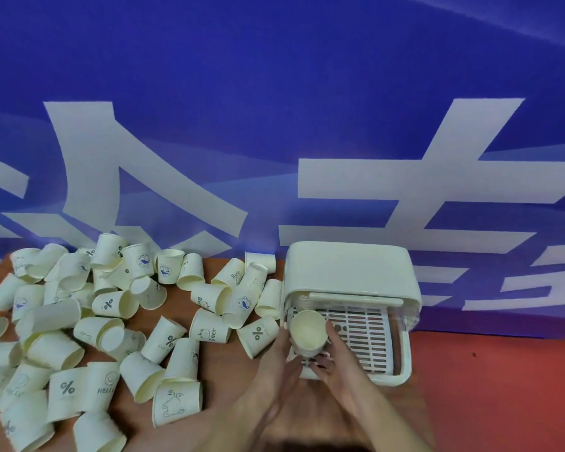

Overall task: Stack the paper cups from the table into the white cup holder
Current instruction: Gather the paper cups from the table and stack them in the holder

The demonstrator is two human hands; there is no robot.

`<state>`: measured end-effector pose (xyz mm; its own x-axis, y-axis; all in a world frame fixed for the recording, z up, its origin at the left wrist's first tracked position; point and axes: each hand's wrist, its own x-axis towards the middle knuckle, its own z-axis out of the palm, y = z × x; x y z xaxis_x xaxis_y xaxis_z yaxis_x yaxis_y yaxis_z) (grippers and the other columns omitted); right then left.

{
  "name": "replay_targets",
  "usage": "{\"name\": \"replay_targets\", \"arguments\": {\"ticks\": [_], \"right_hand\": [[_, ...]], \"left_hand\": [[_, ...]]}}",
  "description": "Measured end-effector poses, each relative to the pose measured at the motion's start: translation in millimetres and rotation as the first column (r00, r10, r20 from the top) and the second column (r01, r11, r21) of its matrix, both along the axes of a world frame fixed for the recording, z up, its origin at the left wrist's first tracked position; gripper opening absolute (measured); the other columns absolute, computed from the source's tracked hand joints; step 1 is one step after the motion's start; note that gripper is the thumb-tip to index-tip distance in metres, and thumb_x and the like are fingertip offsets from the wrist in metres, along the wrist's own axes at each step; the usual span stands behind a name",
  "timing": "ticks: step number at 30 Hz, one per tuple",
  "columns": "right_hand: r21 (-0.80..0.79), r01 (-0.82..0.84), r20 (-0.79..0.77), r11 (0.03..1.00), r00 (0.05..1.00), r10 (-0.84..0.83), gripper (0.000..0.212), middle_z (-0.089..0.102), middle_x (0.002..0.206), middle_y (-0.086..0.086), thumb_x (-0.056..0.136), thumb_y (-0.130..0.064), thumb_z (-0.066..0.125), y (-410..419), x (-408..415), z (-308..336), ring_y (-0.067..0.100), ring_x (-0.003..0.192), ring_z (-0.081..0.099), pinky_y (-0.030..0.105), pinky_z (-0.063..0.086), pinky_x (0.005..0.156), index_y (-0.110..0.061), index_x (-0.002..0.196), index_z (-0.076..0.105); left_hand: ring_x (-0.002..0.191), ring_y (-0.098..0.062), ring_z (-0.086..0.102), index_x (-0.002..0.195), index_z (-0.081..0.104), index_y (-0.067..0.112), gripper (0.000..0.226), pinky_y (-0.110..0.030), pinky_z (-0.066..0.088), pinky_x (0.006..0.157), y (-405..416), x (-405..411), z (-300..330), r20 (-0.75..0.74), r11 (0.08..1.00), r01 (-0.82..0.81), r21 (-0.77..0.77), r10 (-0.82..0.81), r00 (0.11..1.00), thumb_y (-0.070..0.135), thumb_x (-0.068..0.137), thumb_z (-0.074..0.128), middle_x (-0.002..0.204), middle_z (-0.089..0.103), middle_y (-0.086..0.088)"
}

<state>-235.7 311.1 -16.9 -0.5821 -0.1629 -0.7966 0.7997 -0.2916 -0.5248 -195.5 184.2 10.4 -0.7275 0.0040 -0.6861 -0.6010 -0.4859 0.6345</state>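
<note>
Head view: both hands hold one upright paper cup (307, 332) over the front left of the white cup holder (351, 272). Left hand (282, 357) and right hand (335, 355) fingers curl round its sides. Loose cups (111, 321) litter the worktop (222, 363) to the left.

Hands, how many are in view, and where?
2. The left hand holds the cup from its left, the right hand from its right, both at the holder tray.
</note>
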Motion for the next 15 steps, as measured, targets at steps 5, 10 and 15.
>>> {"name": "replay_targets", "arguments": {"ticks": [5,10,15], "right_hand": [[0.001,0.022,-0.034,1.000,0.999,-0.022,0.028,0.062,0.113,0.007,0.092,-0.048,0.058,-3.9,-9.8,2.7,0.024,0.108,0.059,0.037,0.046,0.100,-0.022,0.103,0.060],[0.016,0.050,-0.053,0.999,0.997,-0.049,0.024,0.063,0.104,0.000,0.095,-0.047,0.054,-11.4,-18.8,7.9,0.019,0.096,0.061,0.036,0.045,0.100,-0.026,0.101,0.060],[0.011,0.063,-0.040,0.998,0.997,-0.063,0.035,0.062,0.109,0.001,0.093,-0.050,0.055,-13.0,-15.8,4.8,0.022,0.105,0.059,0.040,0.041,0.107,-0.020,0.110,0.059]], "left_hand": [[0.124,-0.020,0.054,0.137,0.052,0.029,0.046,-0.024,0.045,0.093,-9.5,-6.8,-16.6,0.009,0.999,-0.028,-0.018,0.028,1.000,0.052,0.102,0.033,0.139,0.053,0.012],[0.118,-0.019,0.057,0.144,0.045,0.030,0.051,-0.033,0.035,0.109,-13.6,-18.2,-10.9,0.044,0.999,0.012,-0.036,-0.010,0.999,0.054,0.102,0.029,0.145,0.046,0.012],[0.115,-0.015,0.056,0.130,0.048,0.038,0.037,-0.032,0.038,0.102,-10.6,-18.5,-4.9,0.046,0.997,0.019,-0.080,-0.016,0.999,0.054,0.102,0.030,0.140,0.047,0.013]]}}
